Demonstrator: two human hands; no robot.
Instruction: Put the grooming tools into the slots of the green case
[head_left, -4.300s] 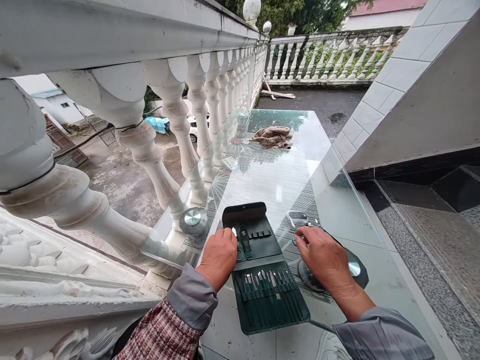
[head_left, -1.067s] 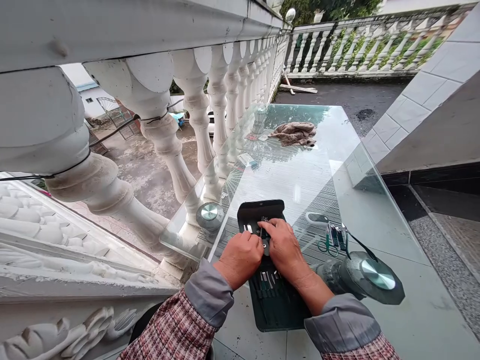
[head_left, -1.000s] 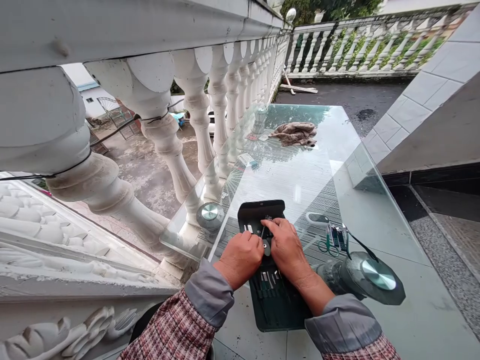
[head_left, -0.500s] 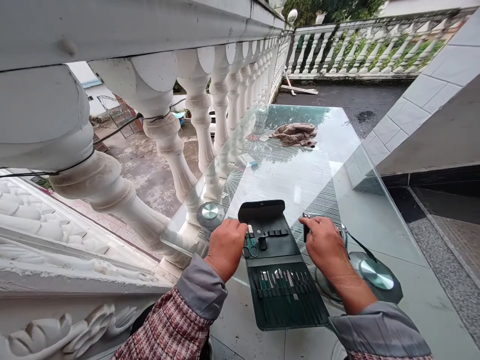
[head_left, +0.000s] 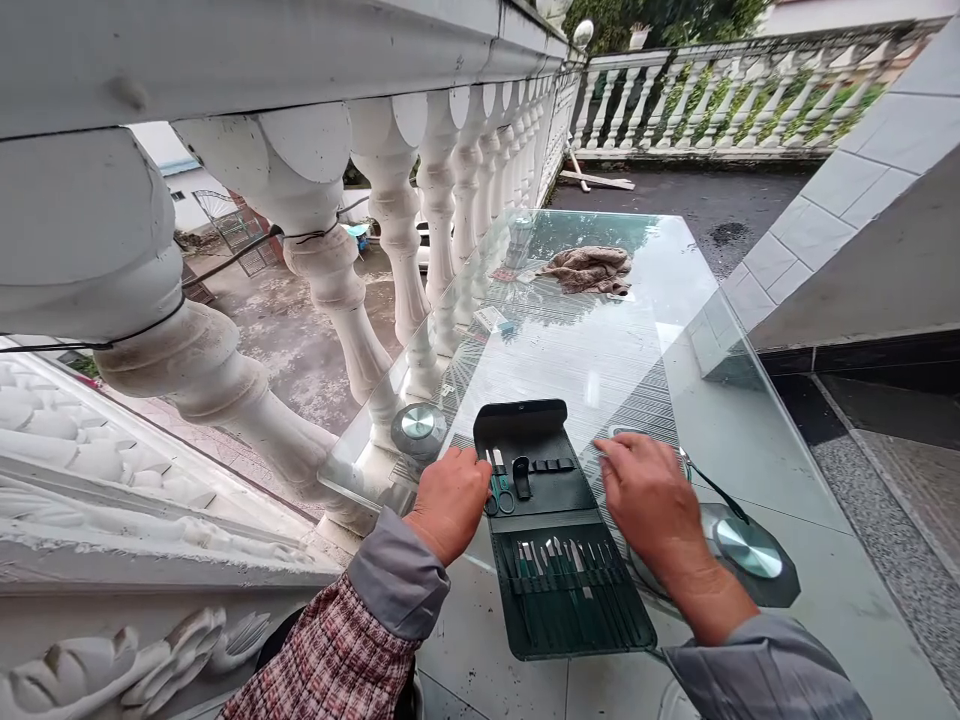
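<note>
An open dark green manicure case (head_left: 566, 520) lies on the glass table, its flap folded back. Small scissors (head_left: 500, 492) sit in its upper half. Several slim metal tools (head_left: 574, 570) stand side by side under a band in the lower half. My left hand (head_left: 454, 500) is closed at the case's upper left edge, next to the scissors. Just right of the case hovers my right hand (head_left: 652, 500), fingers curled and thumb near the index finger. What it holds, if anything, is hidden. A dark strap (head_left: 720, 485) shows beyond its wrist.
The glass table (head_left: 712, 400) stretches away from me. A crumpled brown cloth (head_left: 589, 270) and a small box (head_left: 493, 320) lie farther off. Round metal discs (head_left: 418, 422) show at the glass's left and right. A white balustrade (head_left: 397, 220) runs along the left.
My right hand has shifted slightly, and the dark object that showed at its fingertips is no longer clearly visible. The small black loop in the case now stands more upright. My left hand stays at the edge.
</note>
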